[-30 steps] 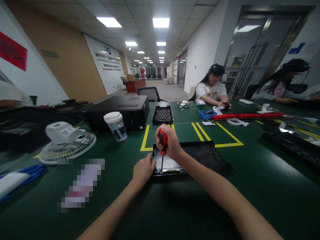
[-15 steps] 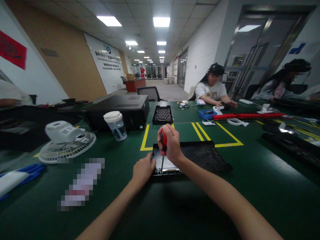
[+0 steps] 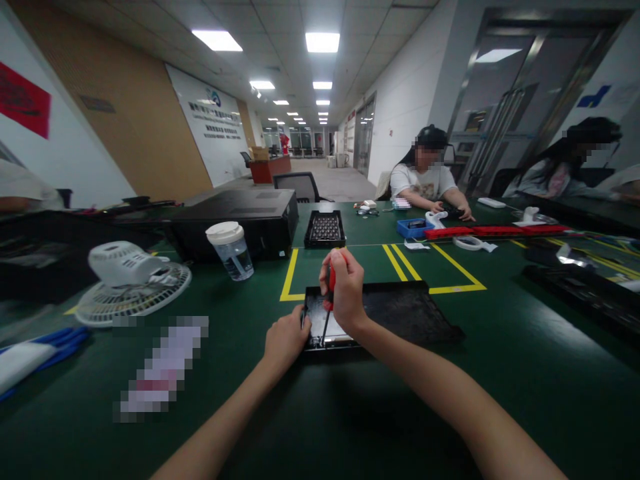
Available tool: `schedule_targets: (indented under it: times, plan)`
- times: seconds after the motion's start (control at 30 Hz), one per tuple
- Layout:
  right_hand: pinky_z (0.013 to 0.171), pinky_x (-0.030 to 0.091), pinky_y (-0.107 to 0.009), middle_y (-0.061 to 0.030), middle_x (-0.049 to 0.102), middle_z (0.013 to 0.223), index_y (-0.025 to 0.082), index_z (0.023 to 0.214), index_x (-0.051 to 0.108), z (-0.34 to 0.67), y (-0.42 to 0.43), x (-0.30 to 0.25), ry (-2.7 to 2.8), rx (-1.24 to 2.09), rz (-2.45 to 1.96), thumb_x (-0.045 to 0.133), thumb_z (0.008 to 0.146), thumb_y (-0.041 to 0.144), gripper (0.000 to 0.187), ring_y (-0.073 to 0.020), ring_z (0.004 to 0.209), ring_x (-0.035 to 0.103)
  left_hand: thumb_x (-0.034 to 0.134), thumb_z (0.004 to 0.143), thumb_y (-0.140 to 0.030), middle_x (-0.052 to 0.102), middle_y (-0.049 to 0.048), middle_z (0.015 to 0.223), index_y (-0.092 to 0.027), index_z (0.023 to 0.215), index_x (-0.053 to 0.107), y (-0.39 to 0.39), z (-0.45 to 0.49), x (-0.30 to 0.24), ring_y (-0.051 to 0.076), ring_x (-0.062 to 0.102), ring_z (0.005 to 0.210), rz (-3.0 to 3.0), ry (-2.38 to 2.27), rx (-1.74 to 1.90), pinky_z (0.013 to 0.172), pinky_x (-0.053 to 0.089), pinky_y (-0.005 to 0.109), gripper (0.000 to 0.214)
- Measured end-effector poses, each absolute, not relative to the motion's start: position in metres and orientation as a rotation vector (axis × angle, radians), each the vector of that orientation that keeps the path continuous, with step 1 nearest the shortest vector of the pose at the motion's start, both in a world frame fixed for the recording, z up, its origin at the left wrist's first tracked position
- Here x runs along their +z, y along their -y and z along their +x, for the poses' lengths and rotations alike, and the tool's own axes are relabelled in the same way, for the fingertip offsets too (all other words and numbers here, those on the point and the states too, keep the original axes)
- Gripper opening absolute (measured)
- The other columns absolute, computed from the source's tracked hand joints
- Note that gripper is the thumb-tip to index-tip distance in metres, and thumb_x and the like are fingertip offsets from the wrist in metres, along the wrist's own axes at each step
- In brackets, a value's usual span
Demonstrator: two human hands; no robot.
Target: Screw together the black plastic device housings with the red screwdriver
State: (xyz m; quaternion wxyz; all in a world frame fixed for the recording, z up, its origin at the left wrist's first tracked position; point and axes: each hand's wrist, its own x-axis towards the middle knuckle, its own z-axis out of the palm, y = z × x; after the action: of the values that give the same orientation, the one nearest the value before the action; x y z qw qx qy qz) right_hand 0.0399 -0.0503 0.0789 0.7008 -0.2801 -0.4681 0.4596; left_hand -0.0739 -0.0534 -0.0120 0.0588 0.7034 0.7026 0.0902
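My right hand (image 3: 350,297) is wrapped round the red handle of a screwdriver (image 3: 331,283). Its thin dark shaft slants down to the near edge of a flat black panel (image 3: 407,310) lying on the table. A shiny silver metal piece (image 3: 334,328) sits at the panel's left part, partly hidden by the right hand. Where the screwdriver tip meets the part is too small to make out. At the panel's left edge my left hand (image 3: 285,341) grips the rim, thumb towards the silver piece and the fingers mostly out of sight.
Beyond the panel, yellow tape lines mark the green table (image 3: 240,427). A black tray of small parts (image 3: 325,230), a large black case (image 3: 240,223), a lidded cup (image 3: 233,253) and a white fan (image 3: 133,280) stand around. Across the table a person (image 3: 430,173) handles something dark.
The right hand and screwdriver have shifted slightly right, and the handle tilts more, with its shaft now plainer to see. The left hand holds its place on the panel.
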Motion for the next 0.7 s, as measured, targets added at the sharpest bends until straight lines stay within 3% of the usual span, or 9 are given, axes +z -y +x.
schedule_targets:
  times: [0.7]
  plan:
    - [0.026,0.021,-0.012,0.0056,0.045,0.056,0.020,0.074,0.047,0.0413,0.0479,0.0755,0.965,1.012,-0.636,0.046,0.081,0.041,0.022,-0.0036,0.036,0.036,0.031,0.086,-0.040,0.066,0.0093,0.090,-0.024,0.117,0.047,0.0504,-0.0781,-0.0197,0.025,0.063,0.081,2.189,-2.106,0.310,0.067,0.044,0.033,0.038]
